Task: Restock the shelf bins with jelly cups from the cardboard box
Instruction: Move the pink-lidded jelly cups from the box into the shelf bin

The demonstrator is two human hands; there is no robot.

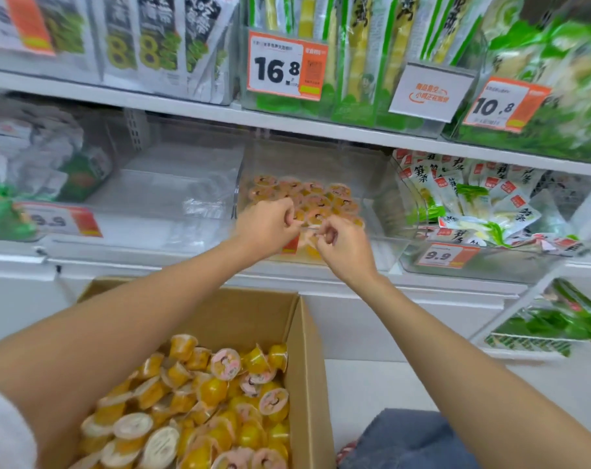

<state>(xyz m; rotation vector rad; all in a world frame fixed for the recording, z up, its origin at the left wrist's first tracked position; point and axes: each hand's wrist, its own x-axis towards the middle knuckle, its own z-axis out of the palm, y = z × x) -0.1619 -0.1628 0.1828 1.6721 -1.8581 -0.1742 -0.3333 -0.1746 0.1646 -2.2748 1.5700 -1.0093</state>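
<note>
Single head cam, wide-angle, looking fwd & down from just above the cardboard box, v. close at bottom-left. Shelf fills the top half, near. Frame centre: left hand & right hand pinching at the front rim of the clear bin.

Lower white shelf: jelly-cup bin stands mid-shelf, clear walls. Touching its left side, another clear bin; further left bagged goods, too blurred to tell. Just right of it, bin of green-white packets. Upper shelf above it carries green packs. Cardboard box below it, base out of view
</note>
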